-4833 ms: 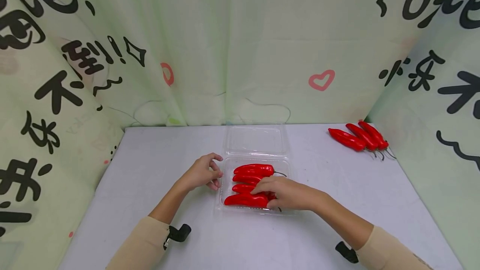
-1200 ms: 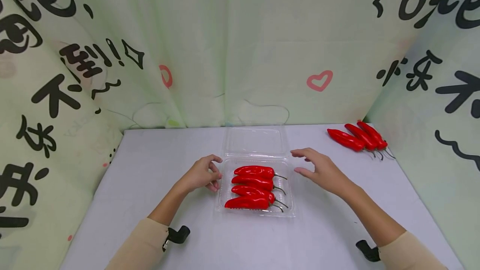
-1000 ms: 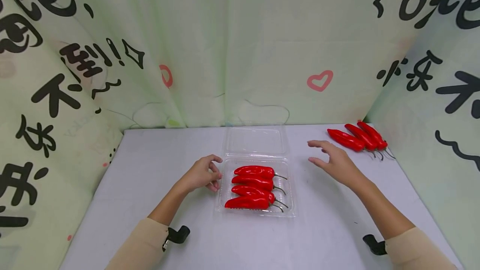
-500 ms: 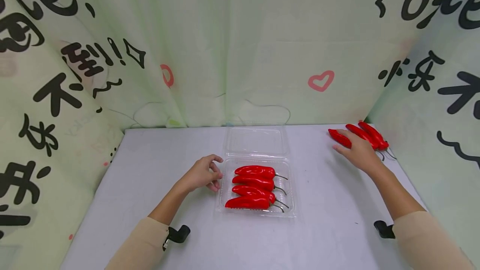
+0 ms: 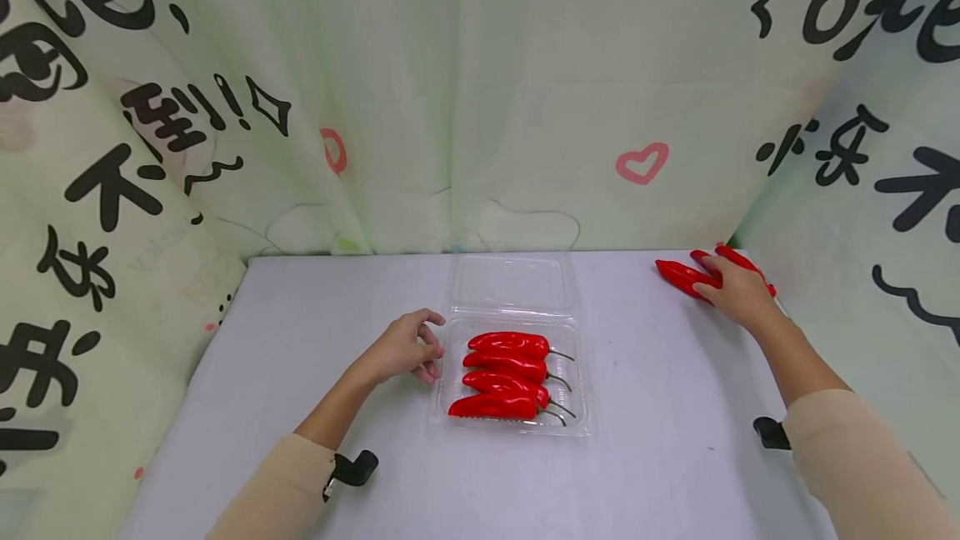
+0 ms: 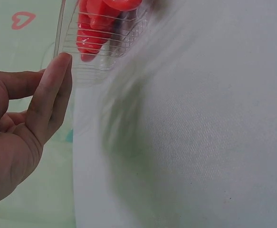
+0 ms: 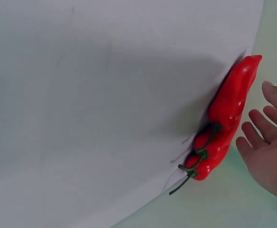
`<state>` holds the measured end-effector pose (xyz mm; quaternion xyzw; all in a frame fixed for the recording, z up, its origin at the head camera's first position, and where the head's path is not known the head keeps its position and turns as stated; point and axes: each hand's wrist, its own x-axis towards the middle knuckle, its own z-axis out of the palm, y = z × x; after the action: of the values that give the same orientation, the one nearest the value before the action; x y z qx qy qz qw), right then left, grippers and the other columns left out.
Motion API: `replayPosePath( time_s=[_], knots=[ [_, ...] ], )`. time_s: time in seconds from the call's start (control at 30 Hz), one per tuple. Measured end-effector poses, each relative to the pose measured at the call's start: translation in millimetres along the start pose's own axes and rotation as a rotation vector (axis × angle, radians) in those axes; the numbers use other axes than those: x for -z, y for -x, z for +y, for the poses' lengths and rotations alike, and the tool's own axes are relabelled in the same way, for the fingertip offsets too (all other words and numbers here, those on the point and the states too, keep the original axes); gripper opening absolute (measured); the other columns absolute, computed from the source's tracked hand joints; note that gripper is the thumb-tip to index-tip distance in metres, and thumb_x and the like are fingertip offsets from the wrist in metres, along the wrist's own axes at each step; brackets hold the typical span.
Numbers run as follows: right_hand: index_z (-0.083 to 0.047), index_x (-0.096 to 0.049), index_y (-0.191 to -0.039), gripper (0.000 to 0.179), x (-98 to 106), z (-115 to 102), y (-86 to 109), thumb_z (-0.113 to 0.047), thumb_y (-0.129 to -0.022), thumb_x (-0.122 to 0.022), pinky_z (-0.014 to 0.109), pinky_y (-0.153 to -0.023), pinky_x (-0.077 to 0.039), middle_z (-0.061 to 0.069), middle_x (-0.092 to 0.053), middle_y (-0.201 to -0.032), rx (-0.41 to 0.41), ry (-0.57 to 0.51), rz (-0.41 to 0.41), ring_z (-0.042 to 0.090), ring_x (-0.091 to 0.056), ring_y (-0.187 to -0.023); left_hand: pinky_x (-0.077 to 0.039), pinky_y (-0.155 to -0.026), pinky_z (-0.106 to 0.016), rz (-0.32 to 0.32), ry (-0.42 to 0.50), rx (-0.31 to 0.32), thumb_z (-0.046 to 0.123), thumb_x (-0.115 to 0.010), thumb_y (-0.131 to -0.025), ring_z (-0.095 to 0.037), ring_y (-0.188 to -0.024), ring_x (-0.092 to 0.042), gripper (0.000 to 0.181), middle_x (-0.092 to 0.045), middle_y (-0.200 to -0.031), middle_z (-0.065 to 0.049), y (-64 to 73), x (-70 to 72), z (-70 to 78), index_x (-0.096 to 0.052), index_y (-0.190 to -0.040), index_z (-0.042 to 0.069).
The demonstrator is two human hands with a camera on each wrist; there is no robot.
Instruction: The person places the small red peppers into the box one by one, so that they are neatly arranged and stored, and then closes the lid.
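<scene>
4 glossy red peppers [image 5: 504, 405] with thin curved stems lie in a row inside a clear rectangular plastic box [image 5: 456, 340] in front of me; their tips point left and their stems right; the box's clear plastic lid [image 5: 513, 282] is folded back on the far side. My left hand [image 5: 408, 346] stands at the left edge of the box, unclenched and loose; the left wrist view shows its fingertips up against the ribbed clear wall, but I cannot tell whether they touch it.

3 more long red peppers [image 5: 681, 275] with green stems lie close together at the far right corner of the white table [image 5: 645, 457]; my right hand [image 5: 735, 292] hangs over them, covering much of the middle 1 in the head view; its fingers are spread and gently bent, grasping nothing, and the right wrist view shows a gap between fingertips and peppers.

Beige sleeves [image 5: 862, 457] cover both my forearms, each with a small black device [image 5: 356, 467] at the cuff; behind the table hangs a pale green curtain [image 5: 540, 107] printed with bold black characters [image 5: 112, 187] and a pinkish-red heart outline [image 5: 658, 158]; more of this printed cloth rises on the left and right.
</scene>
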<state>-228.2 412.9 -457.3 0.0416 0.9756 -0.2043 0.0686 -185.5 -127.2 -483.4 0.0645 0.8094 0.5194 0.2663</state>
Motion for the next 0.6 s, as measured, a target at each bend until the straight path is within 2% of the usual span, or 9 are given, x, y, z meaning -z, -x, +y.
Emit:
replayPosePath(
  time_s=[0.27, 0.6],
  knots=[
    [0.011, -0.03, -0.153, 0.079, -7.0, 6.2, -0.7, -0.011, -0.091, -0.075, 0.073, -0.095, -0.051, 0.042, -0.034, -0.144, -0.039, 0.027, -0.014, 0.061, -0.031, -0.13, -0.064, -0.059, -0.034, 0.008, -0.011, 0.007, 0.003, -0.068, -0.097, -0.023, -0.062, -0.071, 0.048, -0.066, -0.1, -0.018, 0.5, 0.0, 0.1, -0.05, -0.142, 0.002],
    [0.011, -0.034, -0.152, 0.076, -21.5, 5.7, -0.4, -0.007, -0.091, -0.075, 0.072, -0.093, -0.053, 0.041, -0.039, -0.142, -0.088, -0.037, 0.038, 0.06, -0.037, -0.128, -0.064, -0.059, -0.035, 0.004, -0.011, 0.004, 0.003, -0.068, -0.097, -0.023, -0.062, -0.071, 0.049, -0.066, -0.101, -0.019, -0.3, -0.5, 1.1, -0.049, -0.142, 0.002]
  ],
)
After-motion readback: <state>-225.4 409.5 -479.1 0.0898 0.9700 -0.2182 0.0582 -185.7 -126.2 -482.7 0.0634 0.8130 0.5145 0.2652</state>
